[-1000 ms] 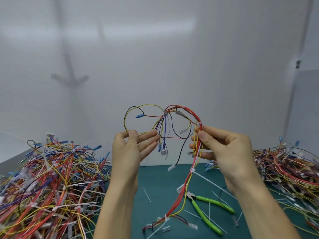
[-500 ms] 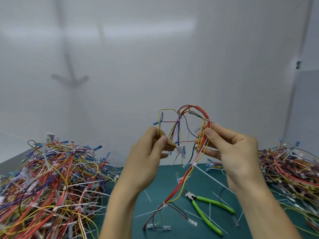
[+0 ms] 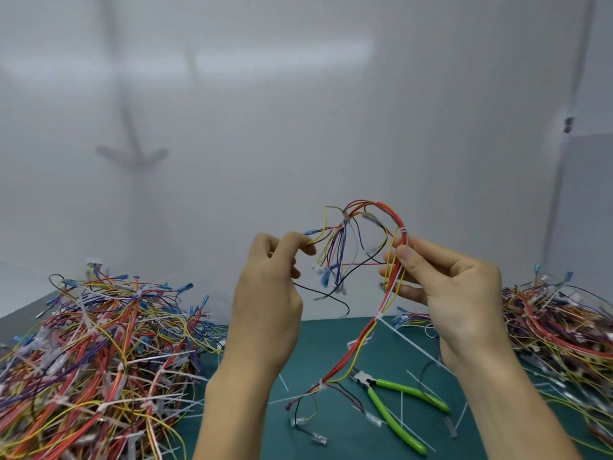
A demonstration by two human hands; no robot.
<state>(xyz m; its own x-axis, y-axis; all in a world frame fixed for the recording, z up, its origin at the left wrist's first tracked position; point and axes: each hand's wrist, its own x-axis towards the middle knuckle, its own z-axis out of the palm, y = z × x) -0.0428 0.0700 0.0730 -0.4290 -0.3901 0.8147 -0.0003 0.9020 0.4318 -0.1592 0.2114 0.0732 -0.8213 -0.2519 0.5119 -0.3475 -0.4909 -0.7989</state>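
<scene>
While both grips keep it raised above the counter [image 3: 318, 343], the wire harness [image 3: 393, 216] arches between them, its top higher than either one. The right grip [image 3: 447, 293] is pressed together on the main trunk of red, yellow and white wires, with the thumb on the near side, the curled fingers behind, and a white tie just above the thumb tip. From that pinch the trunk drops down and inward, and its loose end with the clear terminals seems to lie on the counter below the gap between the grips.

The left grip [image 3: 268, 293] is curled too, its thumb and forefinger pinching a yellow wire [image 3: 326, 220] that loops up to the arch. A black wire [image 3: 331, 293] runs close past its knuckles (whether it is caught in the fingers I cannot tell). Between the two grips a fan of thin branches hangs free, ending in blue terminals [image 3: 323, 277] at about thumb height.

Below the right grip, just beside the hanging trunk, green-handled cutters [image 3: 408, 391] lie flat with their nose pointing toward the harness, and white tie offcuts [image 3: 283, 381] are scattered around. Well outside the left grip sits a big tangled wire pile [image 3: 99, 343], and outside the right grip lies a second pile [image 3: 557, 327].
</scene>
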